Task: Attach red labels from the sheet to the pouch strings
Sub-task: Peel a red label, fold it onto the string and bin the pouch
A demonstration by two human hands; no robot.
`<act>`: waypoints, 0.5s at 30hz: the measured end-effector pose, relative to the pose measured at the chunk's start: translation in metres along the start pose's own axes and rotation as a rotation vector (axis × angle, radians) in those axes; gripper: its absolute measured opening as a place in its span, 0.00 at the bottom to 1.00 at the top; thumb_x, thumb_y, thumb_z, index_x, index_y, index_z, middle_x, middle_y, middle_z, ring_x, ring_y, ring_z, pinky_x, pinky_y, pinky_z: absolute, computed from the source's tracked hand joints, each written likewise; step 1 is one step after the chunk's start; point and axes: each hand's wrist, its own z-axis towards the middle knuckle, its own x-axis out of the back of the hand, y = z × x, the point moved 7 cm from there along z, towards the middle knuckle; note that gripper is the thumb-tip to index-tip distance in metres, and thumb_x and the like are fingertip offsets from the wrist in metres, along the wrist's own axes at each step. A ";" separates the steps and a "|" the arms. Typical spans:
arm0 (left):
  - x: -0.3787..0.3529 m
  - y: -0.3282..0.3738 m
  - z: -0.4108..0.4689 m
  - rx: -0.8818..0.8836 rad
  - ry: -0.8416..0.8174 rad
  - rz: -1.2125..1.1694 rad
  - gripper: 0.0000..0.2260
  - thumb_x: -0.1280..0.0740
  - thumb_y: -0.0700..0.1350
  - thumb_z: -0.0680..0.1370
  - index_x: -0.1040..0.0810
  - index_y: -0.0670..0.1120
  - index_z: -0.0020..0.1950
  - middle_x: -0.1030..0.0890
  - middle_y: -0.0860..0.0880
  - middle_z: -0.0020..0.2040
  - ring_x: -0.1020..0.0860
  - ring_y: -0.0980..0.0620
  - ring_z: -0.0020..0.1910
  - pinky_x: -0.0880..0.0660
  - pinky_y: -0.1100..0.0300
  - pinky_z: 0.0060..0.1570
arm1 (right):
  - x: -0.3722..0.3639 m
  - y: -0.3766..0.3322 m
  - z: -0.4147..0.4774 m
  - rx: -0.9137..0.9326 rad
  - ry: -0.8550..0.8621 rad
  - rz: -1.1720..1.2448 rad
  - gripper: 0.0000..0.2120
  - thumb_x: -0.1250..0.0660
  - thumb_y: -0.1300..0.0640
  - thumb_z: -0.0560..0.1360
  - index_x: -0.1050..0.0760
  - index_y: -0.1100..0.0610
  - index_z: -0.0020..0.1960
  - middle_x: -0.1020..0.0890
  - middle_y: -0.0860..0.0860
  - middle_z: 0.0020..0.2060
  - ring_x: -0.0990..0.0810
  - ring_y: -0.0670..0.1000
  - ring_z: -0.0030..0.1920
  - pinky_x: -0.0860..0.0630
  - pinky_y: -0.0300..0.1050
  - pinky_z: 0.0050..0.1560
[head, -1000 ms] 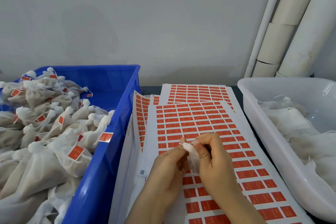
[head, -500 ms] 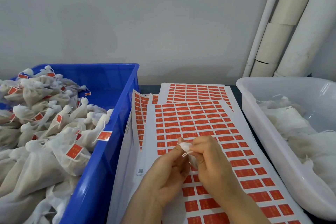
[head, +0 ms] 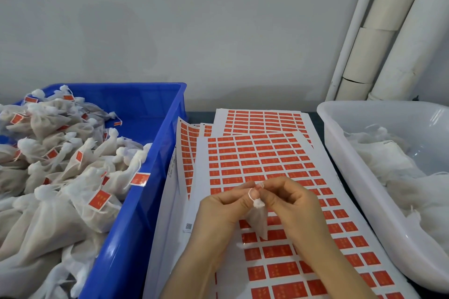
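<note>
Left hand (head: 224, 210) and right hand (head: 292, 204) each keep a pinching grip on the string (head: 251, 194) of the pouch (head: 258, 222), above the label sheet (head: 255, 160), clear of blue bin (head: 155, 167) and white tub (head: 364, 120) rims

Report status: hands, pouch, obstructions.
Left hand and right hand both pinching string. Pouch hangs between them over sheet, not labelled yet. Nothing in the way.

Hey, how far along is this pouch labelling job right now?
Done: the blue bin at left is heaped with labelled pouches. In hand: left hand and right hand pinch the string of one small pouch over the top label sheet; no label shows on it yet. Left: unlabelled pouches lie in the white tub at right, and the sheet holds many red labels.
</note>
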 end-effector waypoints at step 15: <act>-0.007 -0.001 0.003 -0.074 -0.118 0.249 0.06 0.28 0.50 0.71 0.16 0.61 0.34 0.16 0.62 0.38 0.22 0.70 0.41 0.31 0.80 0.29 | -0.010 0.025 0.002 -0.253 -0.209 0.279 0.10 0.33 0.45 0.64 0.18 0.46 0.42 0.16 0.47 0.41 0.18 0.48 0.48 0.23 0.47 0.54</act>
